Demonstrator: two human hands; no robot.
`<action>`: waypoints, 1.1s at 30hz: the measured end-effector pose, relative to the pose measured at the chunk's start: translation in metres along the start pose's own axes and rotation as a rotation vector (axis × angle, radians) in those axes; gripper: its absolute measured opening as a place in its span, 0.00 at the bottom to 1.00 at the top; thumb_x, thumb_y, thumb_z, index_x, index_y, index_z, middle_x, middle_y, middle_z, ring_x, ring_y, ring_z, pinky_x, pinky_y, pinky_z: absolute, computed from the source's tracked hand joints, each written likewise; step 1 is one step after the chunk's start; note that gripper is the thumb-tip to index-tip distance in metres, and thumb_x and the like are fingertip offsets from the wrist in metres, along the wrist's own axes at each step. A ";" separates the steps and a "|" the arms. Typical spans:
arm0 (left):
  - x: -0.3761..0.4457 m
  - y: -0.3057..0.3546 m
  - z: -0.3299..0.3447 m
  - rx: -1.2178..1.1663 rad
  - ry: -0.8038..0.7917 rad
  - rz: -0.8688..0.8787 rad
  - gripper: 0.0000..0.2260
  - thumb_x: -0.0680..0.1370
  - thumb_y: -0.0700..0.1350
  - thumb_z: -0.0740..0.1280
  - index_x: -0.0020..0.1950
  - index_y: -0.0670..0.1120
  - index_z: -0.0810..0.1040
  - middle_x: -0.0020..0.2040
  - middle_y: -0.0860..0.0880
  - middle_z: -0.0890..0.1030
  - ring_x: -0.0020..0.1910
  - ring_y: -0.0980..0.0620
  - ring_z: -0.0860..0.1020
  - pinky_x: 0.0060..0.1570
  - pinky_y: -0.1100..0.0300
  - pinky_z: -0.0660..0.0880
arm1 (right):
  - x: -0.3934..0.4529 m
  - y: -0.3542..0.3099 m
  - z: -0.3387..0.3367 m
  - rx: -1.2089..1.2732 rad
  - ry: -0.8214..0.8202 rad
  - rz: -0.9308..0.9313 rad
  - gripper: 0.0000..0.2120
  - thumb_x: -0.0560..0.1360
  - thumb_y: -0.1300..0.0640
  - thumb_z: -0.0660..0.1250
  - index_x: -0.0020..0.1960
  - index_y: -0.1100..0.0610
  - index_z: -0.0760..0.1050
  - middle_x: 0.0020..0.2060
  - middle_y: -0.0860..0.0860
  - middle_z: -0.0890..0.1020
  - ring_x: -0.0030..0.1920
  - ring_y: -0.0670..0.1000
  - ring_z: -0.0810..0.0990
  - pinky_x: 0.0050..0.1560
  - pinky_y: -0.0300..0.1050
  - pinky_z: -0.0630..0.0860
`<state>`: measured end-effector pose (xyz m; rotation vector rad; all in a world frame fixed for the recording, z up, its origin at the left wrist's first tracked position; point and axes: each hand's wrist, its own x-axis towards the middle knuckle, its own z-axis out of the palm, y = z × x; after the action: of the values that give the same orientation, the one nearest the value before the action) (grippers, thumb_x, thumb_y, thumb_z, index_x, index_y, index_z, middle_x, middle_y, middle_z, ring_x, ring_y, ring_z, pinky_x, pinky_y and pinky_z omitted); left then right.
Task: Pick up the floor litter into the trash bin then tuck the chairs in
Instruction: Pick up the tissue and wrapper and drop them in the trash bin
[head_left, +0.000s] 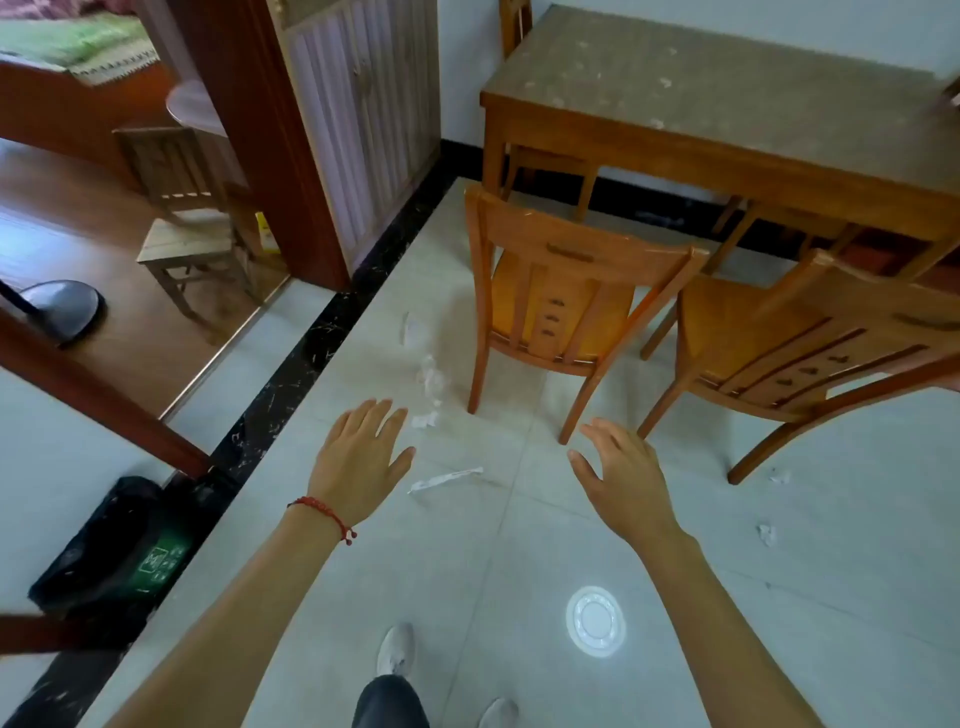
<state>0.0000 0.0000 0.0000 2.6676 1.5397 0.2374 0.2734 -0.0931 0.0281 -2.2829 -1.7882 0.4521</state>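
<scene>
Two empty, open-fingered hands over the floor, left hand (358, 457) nearer the long paper strip (445, 478) at mid-frame just to its right, long axis running left-right; right hand (623, 478) farther off.

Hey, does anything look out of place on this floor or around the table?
Yes. White paper scraps litter the tiles, more by the left chair, and both it and the right chair stand pulled out from the table.
</scene>
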 end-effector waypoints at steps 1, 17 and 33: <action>0.003 -0.005 0.002 -0.001 -0.003 -0.007 0.21 0.72 0.47 0.69 0.61 0.39 0.74 0.60 0.37 0.77 0.60 0.38 0.74 0.58 0.43 0.71 | 0.004 -0.002 0.003 0.005 0.008 0.005 0.21 0.78 0.48 0.56 0.68 0.56 0.67 0.68 0.52 0.69 0.70 0.52 0.65 0.70 0.46 0.57; 0.132 -0.145 0.034 -0.036 -0.152 0.150 0.18 0.73 0.49 0.68 0.58 0.39 0.77 0.56 0.40 0.80 0.55 0.41 0.78 0.53 0.46 0.75 | 0.129 -0.093 0.067 0.063 0.001 0.217 0.28 0.74 0.43 0.50 0.66 0.57 0.69 0.67 0.53 0.72 0.69 0.53 0.67 0.69 0.47 0.59; 0.193 -0.203 0.112 -0.155 -0.423 0.161 0.30 0.74 0.59 0.46 0.67 0.43 0.69 0.67 0.42 0.72 0.67 0.43 0.69 0.65 0.50 0.64 | 0.213 -0.131 0.148 0.243 -0.089 0.384 0.19 0.77 0.51 0.61 0.66 0.55 0.69 0.68 0.52 0.71 0.68 0.52 0.67 0.68 0.46 0.62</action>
<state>-0.0613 0.2727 -0.1151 2.5082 1.1347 -0.1856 0.1474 0.1413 -0.0886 -2.4561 -1.2403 0.7978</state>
